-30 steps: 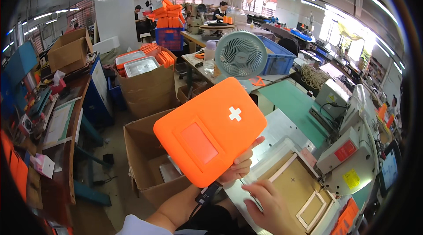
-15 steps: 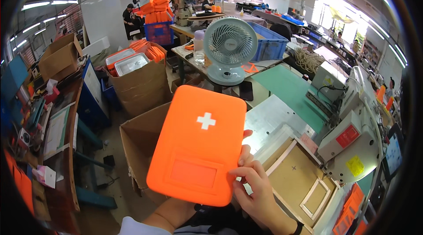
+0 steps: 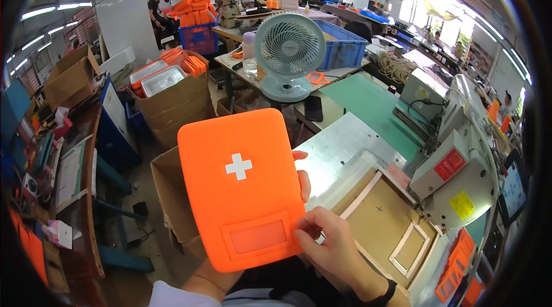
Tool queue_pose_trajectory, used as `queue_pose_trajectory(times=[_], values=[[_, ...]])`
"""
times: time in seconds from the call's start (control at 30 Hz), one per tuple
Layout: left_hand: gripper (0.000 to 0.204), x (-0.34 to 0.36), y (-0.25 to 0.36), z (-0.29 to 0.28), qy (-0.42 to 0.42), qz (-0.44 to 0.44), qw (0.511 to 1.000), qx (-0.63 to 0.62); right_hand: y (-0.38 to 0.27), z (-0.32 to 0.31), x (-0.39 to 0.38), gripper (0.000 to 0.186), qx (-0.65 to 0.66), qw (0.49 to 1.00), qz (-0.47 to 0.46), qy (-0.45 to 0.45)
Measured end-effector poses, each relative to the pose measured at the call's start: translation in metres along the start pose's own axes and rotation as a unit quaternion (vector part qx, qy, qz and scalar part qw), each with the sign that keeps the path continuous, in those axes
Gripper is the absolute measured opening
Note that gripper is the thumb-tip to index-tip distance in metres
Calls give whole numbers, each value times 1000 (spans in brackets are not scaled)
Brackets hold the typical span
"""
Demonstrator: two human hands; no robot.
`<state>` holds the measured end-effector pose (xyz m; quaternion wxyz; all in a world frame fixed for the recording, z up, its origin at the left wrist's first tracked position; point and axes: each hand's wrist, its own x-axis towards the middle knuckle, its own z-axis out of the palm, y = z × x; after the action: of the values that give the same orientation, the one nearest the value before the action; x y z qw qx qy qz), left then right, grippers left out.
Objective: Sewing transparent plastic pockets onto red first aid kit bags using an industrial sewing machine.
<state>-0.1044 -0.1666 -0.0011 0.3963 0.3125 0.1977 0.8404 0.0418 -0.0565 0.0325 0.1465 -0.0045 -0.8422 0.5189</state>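
Left hand (image 3: pixel 303 185) clamped around orange case (image 3: pixel 244 197) with white cross (image 3: pixel 238 166); right hand (image 3: pixel 332 239) curled at its edge, grip unclear

Left grip (image 3: pixel 304 185) mostly hidden, fingers (image 3: pixel 301 155) curled; right grip (image 3: pixel 332 241) lower, thumb (image 3: pixel 311 246) and forefinger (image 3: pixel 316 216) close together.

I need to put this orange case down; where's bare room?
Bare patches: the green mat, between the fan and the grey machine, and the metal plate, between that mat and the wooden frame. The bottle and blue crate crowd the fan, and the left bench is cluttered.
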Motion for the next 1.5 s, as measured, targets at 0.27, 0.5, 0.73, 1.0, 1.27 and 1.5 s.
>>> queue_pose_trajectory(times=[0.27,0.5,0.73,1.0,1.27,1.5], values=[[71,1,0,7,21,20,999,14,3,2,1,10,-40,998,-15,41],[72,0,1,14,34,30,999,28,2,-11,-1,11,-64,992,3,-106],[72,3,-5,19,42,30,998,26,5,-18,1,10,-28,994,29,-98],[73,-3,-2,24,61,46,996,40,10,-9,5,11,-84,996,-14,3],[74,-7,-1,25,70,46,996,39,-10,-37,1,26,167,985,40,-29],[75,-18,1,21,41,43,998,32,-46,-64,-13,78,651,690,-221,-226]])
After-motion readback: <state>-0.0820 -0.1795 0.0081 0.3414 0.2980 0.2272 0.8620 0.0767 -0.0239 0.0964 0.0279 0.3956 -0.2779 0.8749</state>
